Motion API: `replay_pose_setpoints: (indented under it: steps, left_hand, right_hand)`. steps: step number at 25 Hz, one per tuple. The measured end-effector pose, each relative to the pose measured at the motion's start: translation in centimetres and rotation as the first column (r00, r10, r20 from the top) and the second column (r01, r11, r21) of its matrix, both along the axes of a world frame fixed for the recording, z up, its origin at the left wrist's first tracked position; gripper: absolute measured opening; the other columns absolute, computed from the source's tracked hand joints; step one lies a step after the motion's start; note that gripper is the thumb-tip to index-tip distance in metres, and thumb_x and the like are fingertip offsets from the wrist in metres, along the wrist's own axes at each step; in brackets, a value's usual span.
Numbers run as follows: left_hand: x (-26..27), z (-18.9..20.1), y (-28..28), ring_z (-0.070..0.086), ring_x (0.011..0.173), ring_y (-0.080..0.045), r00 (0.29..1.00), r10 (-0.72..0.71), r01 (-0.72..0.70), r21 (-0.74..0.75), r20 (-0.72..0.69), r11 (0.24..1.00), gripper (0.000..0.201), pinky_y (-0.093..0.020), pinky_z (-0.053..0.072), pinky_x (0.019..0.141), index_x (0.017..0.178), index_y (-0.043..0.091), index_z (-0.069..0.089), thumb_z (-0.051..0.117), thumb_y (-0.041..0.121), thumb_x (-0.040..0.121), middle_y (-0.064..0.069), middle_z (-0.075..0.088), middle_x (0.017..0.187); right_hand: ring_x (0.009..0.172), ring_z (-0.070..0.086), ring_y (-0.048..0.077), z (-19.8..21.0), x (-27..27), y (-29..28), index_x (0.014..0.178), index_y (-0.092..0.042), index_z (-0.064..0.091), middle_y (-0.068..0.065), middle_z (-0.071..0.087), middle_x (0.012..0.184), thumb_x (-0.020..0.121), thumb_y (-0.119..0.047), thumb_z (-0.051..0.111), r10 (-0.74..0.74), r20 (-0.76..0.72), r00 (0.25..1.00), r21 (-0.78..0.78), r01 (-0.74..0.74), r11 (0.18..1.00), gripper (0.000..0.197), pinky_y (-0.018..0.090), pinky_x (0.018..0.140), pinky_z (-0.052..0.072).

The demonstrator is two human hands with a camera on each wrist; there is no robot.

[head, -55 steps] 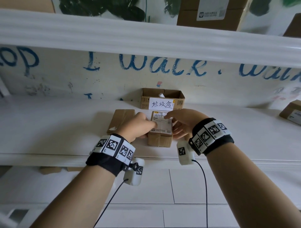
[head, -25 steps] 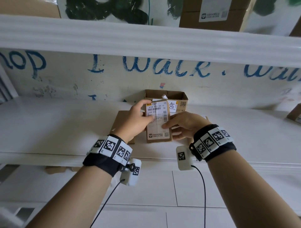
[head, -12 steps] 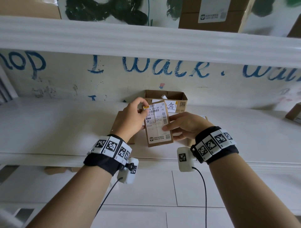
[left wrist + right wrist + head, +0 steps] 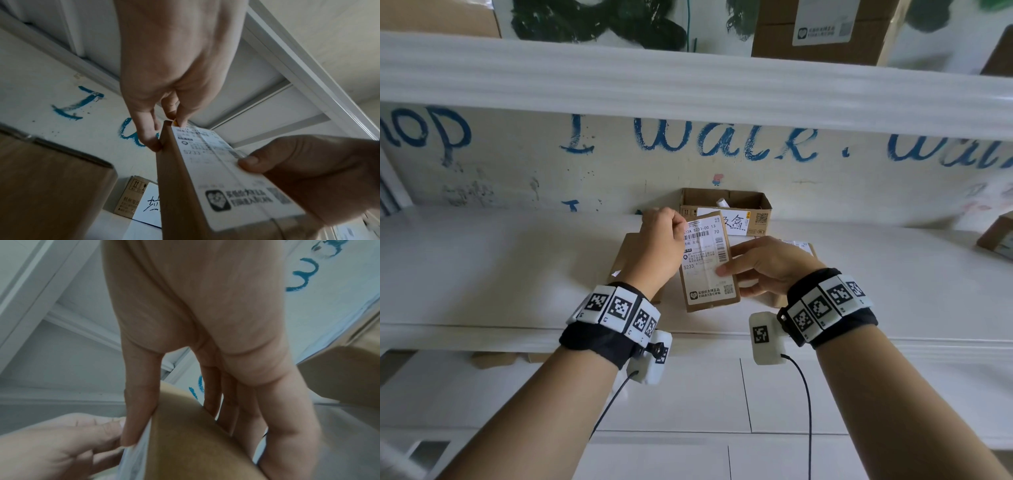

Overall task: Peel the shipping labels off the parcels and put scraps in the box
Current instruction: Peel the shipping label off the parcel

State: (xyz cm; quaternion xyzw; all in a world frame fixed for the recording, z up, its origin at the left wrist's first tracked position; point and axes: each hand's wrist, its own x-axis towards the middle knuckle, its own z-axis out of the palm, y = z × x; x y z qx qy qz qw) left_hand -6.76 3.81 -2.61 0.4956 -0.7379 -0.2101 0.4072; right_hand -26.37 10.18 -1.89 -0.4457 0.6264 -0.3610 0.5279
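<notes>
A small brown parcel (image 4: 709, 298) is held tilted up above the white shelf, its white shipping label (image 4: 703, 253) facing me. My left hand (image 4: 681, 228) pinches the label's top left corner; the left wrist view shows fingertips (image 4: 180, 121) on a yellow corner there. My right hand (image 4: 732, 270) grips the parcel from the right, thumb (image 4: 248, 162) on the label and fingers (image 4: 226, 410) behind the cardboard. The open scrap box (image 4: 763, 202) with a handwritten note stands at the back wall, just behind the parcel.
A flat brown parcel (image 4: 625, 260) lies on the shelf (image 4: 500, 274) under my left wrist. Another labelled parcel (image 4: 803, 246) sits behind my right hand, and one (image 4: 996, 236) is at the far right. An upper shelf edge (image 4: 688, 85) overhangs.
The parcel has been lifted off the shelf and tipped up to face me. My left fingers have moved to the label's top left corner and closed on it.
</notes>
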Motion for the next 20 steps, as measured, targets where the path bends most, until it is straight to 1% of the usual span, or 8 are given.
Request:
replay_pose_setpoints:
  steps: [2, 4, 6, 8, 11, 14, 18, 20]
  left_hand:
    - [-0.1, 0.2, 0.1, 0.057, 0.117, -0.026, 0.997, 0.038, -0.03, -0.115, 0.07, 0.993, 0.011, -0.042, 0.06, 0.091, 0.093, 0.016, 0.059, 0.058, 0.015, 0.104, -0.008, 0.044, 0.128]
    - [-0.1, 0.5, 0.3, 0.052, 0.122, -0.024, 0.989, 0.055, -0.029, -0.183, 0.139, 0.983, 0.006, -0.042, 0.06, 0.092, 0.098, 0.016, 0.059, 0.058, 0.017, 0.104, -0.007, 0.045, 0.127]
    - [0.1, 0.7, 0.4, 0.056, 0.116, -0.023, 0.987, 0.036, 0.001, -0.226, 0.16, 0.974, 0.004, -0.042, 0.06, 0.09, 0.102, 0.014, 0.059, 0.057, 0.017, 0.104, -0.007, 0.053, 0.122]
    - [0.5, 1.2, 0.2, 0.064, 0.103, -0.02, 0.991, -0.009, 0.045, -0.271, 0.133, 0.962, 0.004, -0.04, 0.062, 0.084, 0.106, 0.013, 0.059, 0.059, 0.016, 0.103, -0.005, 0.062, 0.111]
    - [0.9, 1.9, 0.1, 0.069, 0.091, -0.018, 0.996, -0.061, 0.074, -0.239, 0.061, 0.968, 0.024, -0.031, 0.061, 0.079, 0.122, 0.011, 0.052, 0.063, 0.009, 0.101, -0.003, 0.068, 0.096]
    - [0.6, 2.5, 0.6, 0.068, 0.093, -0.018, 0.999, -0.032, 0.042, -0.247, 0.043, 0.968, 0.022, -0.027, 0.057, 0.078, 0.123, 0.008, 0.056, 0.062, 0.01, 0.102, -0.002, 0.068, 0.098]
    - [0.7, 3.2, 0.7, 0.069, 0.096, -0.02, 0.999, -0.001, 0.016, -0.309, 0.047, 0.951, 0.025, -0.032, 0.06, 0.086, 0.124, 0.005, 0.061, 0.065, 0.01, 0.1, -0.003, 0.071, 0.1]
    - [0.7, 3.4, 0.7, 0.069, 0.097, -0.019, 0.998, -0.014, 0.034, -0.306, 0.066, 0.951, 0.025, -0.034, 0.06, 0.087, 0.124, 0.006, 0.062, 0.065, 0.01, 0.1, 0.0, 0.069, 0.097]
  right_hand:
    - [0.113, 0.078, 0.032, 0.1, 0.2, 0.1, 0.118, -0.002, 0.075, 0.009, 0.085, 0.113, 0.086, 0.007, 0.082, -0.022, 0.009, 1.0, -0.029, 0.022, 0.999, 0.034, 0.05, 0.101, 0.059]
    - [0.111, 0.079, 0.031, 0.2, 0.4, 0.0, 0.116, -0.001, 0.075, 0.008, 0.086, 0.11, 0.086, 0.008, 0.082, -0.044, 0.017, 0.999, -0.064, 0.045, 0.997, 0.032, 0.05, 0.1, 0.061]
    - [0.111, 0.08, 0.032, 0.2, 0.4, -0.1, 0.114, -0.002, 0.076, 0.008, 0.086, 0.11, 0.087, 0.006, 0.083, -0.048, 0.017, 0.999, -0.086, 0.049, 0.995, 0.029, 0.051, 0.099, 0.062]
    - [0.112, 0.08, 0.031, 0.2, 0.3, -0.1, 0.119, -0.002, 0.076, 0.008, 0.086, 0.111, 0.087, 0.002, 0.084, -0.034, 0.001, 0.999, -0.094, 0.034, 0.995, 0.033, 0.049, 0.097, 0.063]
    - [0.112, 0.079, 0.03, 0.3, 0.0, 0.0, 0.124, -0.002, 0.076, 0.008, 0.085, 0.114, 0.088, 0.001, 0.084, -0.014, 0.002, 1.0, -0.111, 0.014, 0.994, 0.037, 0.045, 0.092, 0.063]
    - [0.11, 0.081, 0.029, 0.6, 0.1, 0.0, 0.125, -0.002, 0.073, 0.009, 0.085, 0.114, 0.087, 0.0, 0.084, -0.017, 0.016, 1.0, -0.154, 0.019, 0.988, 0.04, 0.044, 0.088, 0.063]
    - [0.106, 0.082, 0.028, 0.6, 0.6, -0.1, 0.123, -0.004, 0.073, 0.01, 0.085, 0.114, 0.09, 0.0, 0.083, -0.044, -0.022, 0.999, -0.264, 0.036, 0.964, 0.034, 0.048, 0.087, 0.068]
    - [0.105, 0.082, 0.029, 0.6, 0.7, -0.1, 0.122, -0.003, 0.073, 0.012, 0.084, 0.114, 0.092, 0.0, 0.082, -0.081, -0.063, 0.995, -0.3, 0.058, 0.952, 0.032, 0.05, 0.087, 0.069]
